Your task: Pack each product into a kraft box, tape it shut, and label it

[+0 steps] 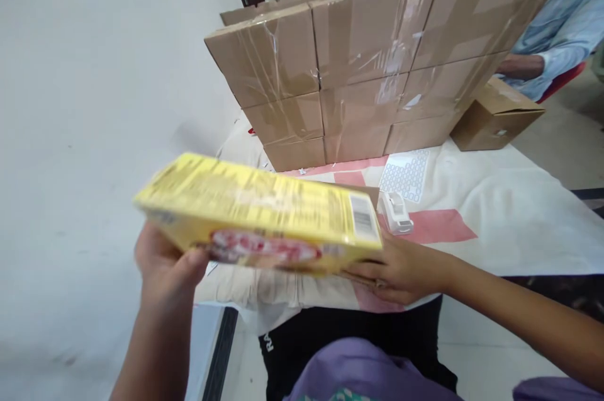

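One yellow box (264, 206) above table (528, 218), left hand (165, 259) clasping its left end. Right hand (406, 269) at right end; cannot tell grip. Beyond: one tape dispenser (396, 212), nine stacked cartons (363, 102), one separate carton (481, 124).

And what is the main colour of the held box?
The held box is mainly yellow, as the head view shows.

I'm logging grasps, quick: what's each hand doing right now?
Left hand: closed, holding the left end of the yellow box.
Right hand: holding the same box at its right end.
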The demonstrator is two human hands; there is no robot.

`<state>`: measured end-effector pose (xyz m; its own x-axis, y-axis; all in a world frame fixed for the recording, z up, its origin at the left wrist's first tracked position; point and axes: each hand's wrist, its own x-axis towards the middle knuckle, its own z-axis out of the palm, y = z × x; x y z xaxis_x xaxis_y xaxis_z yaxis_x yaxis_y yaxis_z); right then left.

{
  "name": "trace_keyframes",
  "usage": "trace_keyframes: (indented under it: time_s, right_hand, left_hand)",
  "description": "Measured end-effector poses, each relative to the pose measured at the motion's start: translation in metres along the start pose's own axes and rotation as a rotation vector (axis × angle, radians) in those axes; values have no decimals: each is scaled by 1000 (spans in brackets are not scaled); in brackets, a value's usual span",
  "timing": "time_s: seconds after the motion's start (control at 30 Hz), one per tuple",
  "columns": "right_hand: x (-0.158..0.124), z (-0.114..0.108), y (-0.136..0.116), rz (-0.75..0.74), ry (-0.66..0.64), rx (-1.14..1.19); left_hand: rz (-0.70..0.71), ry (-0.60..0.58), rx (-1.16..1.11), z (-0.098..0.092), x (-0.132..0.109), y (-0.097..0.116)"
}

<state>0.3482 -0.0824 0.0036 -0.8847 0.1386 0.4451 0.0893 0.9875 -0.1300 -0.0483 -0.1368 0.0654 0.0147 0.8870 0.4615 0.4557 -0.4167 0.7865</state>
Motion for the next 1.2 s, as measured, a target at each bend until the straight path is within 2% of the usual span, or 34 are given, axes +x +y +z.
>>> trace_keyframes:
  time_s: [0.03,0.07,0.13,0.2,0.27,0.3,0.37,0.53,0.67,0.77,0.9,1.03,1.1,1.2]
  right_hand:
    - [0,2,-3,-6,-2,-1]
    - [-1,4,-5,-12,8,-3]
    - [-4,8,-9,-25,59,-22]
    - [-7,10,-11,-25,123,-59]
    - [-11,9,-12,-11,160,-103]
    - [-13,8,-11,3,163,-120]
    - [-17,5,-10,33,146,-136]
    - [-16,-3,-5,123,-10,-58]
    - [-2,-4,-6,243,-156,-34]
    - [9,-3,-9,228,-165,-77]
    - [6,-8,-8,112,-2,-110]
    - [-18,-8,-6,243,231,-88]
    - [-28,0,-8,320,313,-55]
    - [-36,17,-14,369,409,-27]
  left_hand:
    - [-1,28,-74,4,15,-1]
    - [2,-6,-122,9,30,-2]
    - [-8,-217,-81,21,55,2]
    - [-18,-516,105,33,69,7]
    - [-36,-748,317,44,74,13]
    - [-49,-828,397,49,74,16]
    - [-85,-904,527,56,70,21]
    - [-119,-908,762,62,60,34]
    - [-166,-899,731,57,60,33]
    - [-153,-886,638,52,58,28]
    - [-176,-840,527,41,46,27]
    - [-305,-787,465,30,35,24]
    - [-278,-773,399,35,34,20]
    - [-158,-833,381,61,38,11]
